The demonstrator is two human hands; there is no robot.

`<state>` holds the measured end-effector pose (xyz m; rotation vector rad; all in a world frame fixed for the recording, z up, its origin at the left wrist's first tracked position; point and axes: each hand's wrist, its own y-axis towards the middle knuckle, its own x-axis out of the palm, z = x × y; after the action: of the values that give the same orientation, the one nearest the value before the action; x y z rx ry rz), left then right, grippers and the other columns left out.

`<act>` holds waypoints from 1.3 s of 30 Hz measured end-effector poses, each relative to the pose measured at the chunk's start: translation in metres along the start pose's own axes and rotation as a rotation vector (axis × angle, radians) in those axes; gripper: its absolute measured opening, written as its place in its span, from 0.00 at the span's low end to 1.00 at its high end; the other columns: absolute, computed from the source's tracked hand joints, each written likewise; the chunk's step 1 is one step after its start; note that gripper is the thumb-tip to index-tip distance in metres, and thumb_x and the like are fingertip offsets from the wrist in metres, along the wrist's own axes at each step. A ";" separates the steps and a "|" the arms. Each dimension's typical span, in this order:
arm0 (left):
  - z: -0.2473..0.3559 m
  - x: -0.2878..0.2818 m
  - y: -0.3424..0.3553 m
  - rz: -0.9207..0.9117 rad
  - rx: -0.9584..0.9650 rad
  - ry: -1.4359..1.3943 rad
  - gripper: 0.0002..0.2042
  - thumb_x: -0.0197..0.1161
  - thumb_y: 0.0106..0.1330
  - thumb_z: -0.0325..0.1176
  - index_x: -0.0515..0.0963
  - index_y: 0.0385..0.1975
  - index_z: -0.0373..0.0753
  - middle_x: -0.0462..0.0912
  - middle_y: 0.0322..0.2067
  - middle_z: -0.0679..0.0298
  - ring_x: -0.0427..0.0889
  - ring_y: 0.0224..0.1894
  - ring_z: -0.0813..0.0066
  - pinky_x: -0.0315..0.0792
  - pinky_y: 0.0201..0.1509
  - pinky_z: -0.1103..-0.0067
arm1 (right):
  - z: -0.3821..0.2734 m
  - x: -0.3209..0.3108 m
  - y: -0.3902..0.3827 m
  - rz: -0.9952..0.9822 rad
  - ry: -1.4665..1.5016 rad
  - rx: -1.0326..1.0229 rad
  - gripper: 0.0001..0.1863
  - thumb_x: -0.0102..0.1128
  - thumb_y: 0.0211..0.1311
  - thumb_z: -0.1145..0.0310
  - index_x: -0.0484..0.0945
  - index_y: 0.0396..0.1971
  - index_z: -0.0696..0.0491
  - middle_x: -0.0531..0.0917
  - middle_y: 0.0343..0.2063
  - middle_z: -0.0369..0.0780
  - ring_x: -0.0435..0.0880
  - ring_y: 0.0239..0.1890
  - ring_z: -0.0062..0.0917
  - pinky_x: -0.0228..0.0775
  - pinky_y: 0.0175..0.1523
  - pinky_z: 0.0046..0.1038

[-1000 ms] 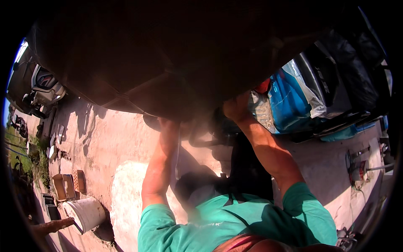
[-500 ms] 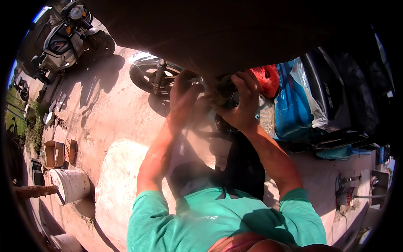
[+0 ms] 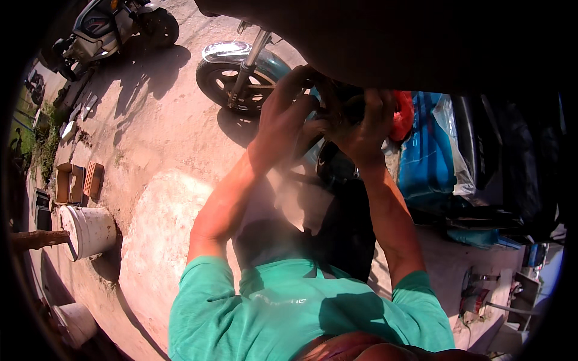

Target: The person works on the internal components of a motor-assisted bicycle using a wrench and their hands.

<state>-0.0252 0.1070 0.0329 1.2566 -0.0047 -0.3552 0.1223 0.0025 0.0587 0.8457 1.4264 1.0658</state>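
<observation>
Sunlit, pale ground (image 3: 162, 132) spreads around a motorcycle's front wheel (image 3: 211, 90), with a white bucket (image 3: 96, 231) at lower left. Beyond the wheel to the right, the left hand (image 3: 283, 114) and the right hand (image 3: 368, 123) curl their fingers about a dark part (image 3: 348, 109) lying in shade between them, near a red cover (image 3: 403, 114). Whether either hand actually grasps it, shadow hides; I cannot tell.

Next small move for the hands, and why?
Probably ease the left hand and right hand slightly down, clear of the dark shape. They're close together at its lower edge in the picture, partly shaded, and whatever lies between them can't be made out, so a clearer view seems worth having first.
</observation>
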 end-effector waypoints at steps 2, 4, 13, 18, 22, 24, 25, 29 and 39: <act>0.005 0.003 0.005 0.021 -0.071 -0.089 0.24 0.69 0.63 0.54 0.78 0.28 0.33 0.75 0.57 0.42 0.80 0.55 0.44 0.80 0.51 0.61 | 0.002 -0.002 0.006 0.007 0.017 -0.021 0.52 0.80 0.48 0.41 0.65 0.68 0.53 0.71 0.60 0.46 0.73 0.63 0.43 0.74 0.62 0.42; 0.011 0.000 -0.002 -0.013 -0.094 -0.030 0.25 0.68 0.63 0.54 0.78 0.28 0.33 0.75 0.57 0.42 0.80 0.55 0.44 0.80 0.51 0.61 | 0.001 -0.008 0.001 -0.042 -0.009 -0.006 0.52 0.80 0.48 0.41 0.66 0.68 0.53 0.71 0.61 0.46 0.72 0.63 0.43 0.73 0.62 0.43; 0.007 -0.006 -0.002 -0.046 -0.047 0.036 0.21 0.73 0.59 0.49 0.79 0.30 0.33 0.73 0.59 0.44 0.81 0.54 0.46 0.80 0.51 0.63 | -0.010 -0.014 0.017 -0.078 -0.080 -0.103 0.52 0.80 0.47 0.40 0.67 0.67 0.53 0.70 0.62 0.47 0.70 0.65 0.46 0.69 0.65 0.46; 0.013 0.009 -0.013 0.125 -0.140 -0.176 0.16 0.63 0.72 0.42 0.81 0.41 0.31 0.72 0.62 0.46 0.81 0.54 0.53 0.81 0.52 0.68 | 0.000 -0.012 0.003 -0.097 0.001 0.015 0.50 0.80 0.48 0.42 0.68 0.66 0.54 0.71 0.60 0.47 0.71 0.63 0.44 0.69 0.64 0.44; 0.046 0.026 -0.050 0.364 -0.623 -0.482 0.19 0.50 0.80 0.41 0.79 0.52 0.31 0.73 0.60 0.51 0.78 0.57 0.59 0.77 0.56 0.69 | 0.003 -0.008 0.003 -0.114 0.018 -0.015 0.49 0.75 0.52 0.38 0.68 0.66 0.54 0.72 0.58 0.48 0.72 0.61 0.42 0.71 0.60 0.43; 0.064 0.027 -0.075 0.276 -0.863 -0.523 0.19 0.46 0.80 0.39 0.77 0.56 0.30 0.74 0.58 0.51 0.77 0.57 0.60 0.75 0.58 0.68 | 0.003 -0.014 0.002 -0.137 -0.006 -0.019 0.49 0.72 0.54 0.35 0.67 0.67 0.54 0.71 0.58 0.48 0.72 0.60 0.42 0.71 0.59 0.43; 0.069 0.023 -0.089 0.167 -0.928 -0.495 0.19 0.46 0.80 0.37 0.77 0.57 0.30 0.75 0.57 0.51 0.76 0.57 0.60 0.74 0.58 0.67 | 0.002 -0.015 0.003 -0.149 -0.023 -0.020 0.50 0.70 0.55 0.33 0.66 0.67 0.54 0.70 0.59 0.48 0.72 0.60 0.42 0.71 0.59 0.43; 0.063 0.026 -0.089 0.096 -0.482 0.087 0.20 0.49 0.78 0.35 0.73 0.63 0.31 0.77 0.54 0.48 0.76 0.56 0.55 0.72 0.59 0.64 | 0.001 -0.016 0.002 -0.192 0.020 0.013 0.52 0.69 0.55 0.32 0.64 0.69 0.55 0.66 0.62 0.50 0.70 0.62 0.44 0.69 0.61 0.44; 0.039 0.062 -0.088 0.147 -0.420 -0.033 0.33 0.63 0.70 0.41 0.62 0.70 0.29 0.76 0.56 0.42 0.77 0.53 0.41 0.72 0.57 0.58 | -0.004 -0.021 0.003 -0.289 0.009 0.015 0.56 0.73 0.54 0.37 0.57 0.72 0.57 0.60 0.67 0.53 0.62 0.71 0.47 0.66 0.68 0.45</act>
<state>0.0032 0.0317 -0.0485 0.8290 -0.0482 -0.2334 0.1208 -0.0170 0.0691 0.6224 1.5136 0.8406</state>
